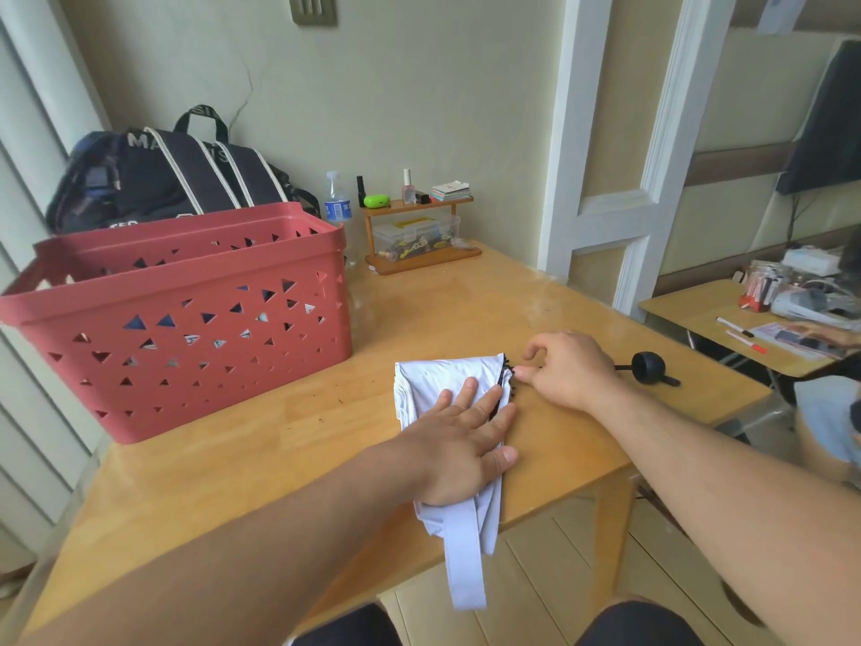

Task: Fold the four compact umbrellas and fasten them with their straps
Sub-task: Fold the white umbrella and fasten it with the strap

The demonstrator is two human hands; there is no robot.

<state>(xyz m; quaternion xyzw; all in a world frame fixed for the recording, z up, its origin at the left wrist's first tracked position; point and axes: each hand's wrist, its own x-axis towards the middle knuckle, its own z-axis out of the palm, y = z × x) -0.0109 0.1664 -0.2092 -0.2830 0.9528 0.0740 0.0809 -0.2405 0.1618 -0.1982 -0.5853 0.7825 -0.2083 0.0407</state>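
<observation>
I watched from far away. The umbrella (447, 389) lay on the table (261, 459), near the front edge, w/ its white cloth bunched flat. Its strap (463, 566) hung off the edge toward the floor. The black handle (648, 367) stuck out to the right, on the far side of my right hand.

My left hand (461, 449) lay flat on the cloth, fingers straight, pressing it down. It held nothing. My right hand (566, 366) was at the black rib tips (508, 380), fingers curled, thumb and finger close together. I thought it pinched at the tips or the shaft there, but it was too small to be sure.

I judged the step was tidying the cloth before rolling it. To do it well, I'd keep the left palm firm so the folds don't slip, line up the rib tips, then roll the cloth tight around the middle & bring the strap round last. (A loose roll means the strap won't reach.)

A red basket (186, 328) stood at the left of the table. I could see bits of stuff thru the holes, maybe other umbrellas, can't tell.

Writing: the bag (167, 179) behind the basket showed "MA" and part of more letters, plus "TED" lower down. The bottle (336, 205) had a blue label, too blurry to read.
</observation>
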